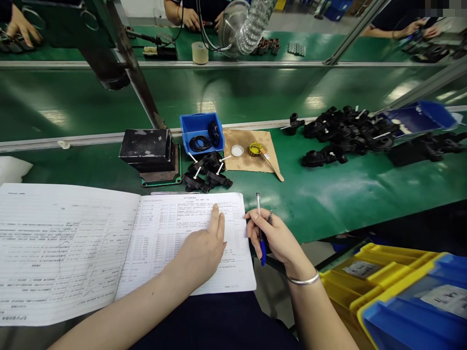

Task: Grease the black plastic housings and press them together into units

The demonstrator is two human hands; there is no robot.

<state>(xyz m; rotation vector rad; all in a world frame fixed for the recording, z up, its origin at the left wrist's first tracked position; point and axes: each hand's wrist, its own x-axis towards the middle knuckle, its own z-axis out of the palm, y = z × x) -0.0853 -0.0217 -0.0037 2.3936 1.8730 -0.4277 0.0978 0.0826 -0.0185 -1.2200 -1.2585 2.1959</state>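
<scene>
An open notebook with printed text and tables lies across the near edge of the green bench. My left hand rests on its right page, index and middle fingers stretched out over the upper lines, holding nothing. At the page's right edge, my right hand is closed around a pen, whose blue end points down. A metal bangle circles the right wrist. Beyond the notebook sit several black plastic parts with white pins, and a blue bin with black rings inside.
A black metal block on a stand is at left. Cardboard carries an open yellow pot and a brush. More black parts are piled at right. Yellow and blue crates stand lower right. Other people's hands work across the bench.
</scene>
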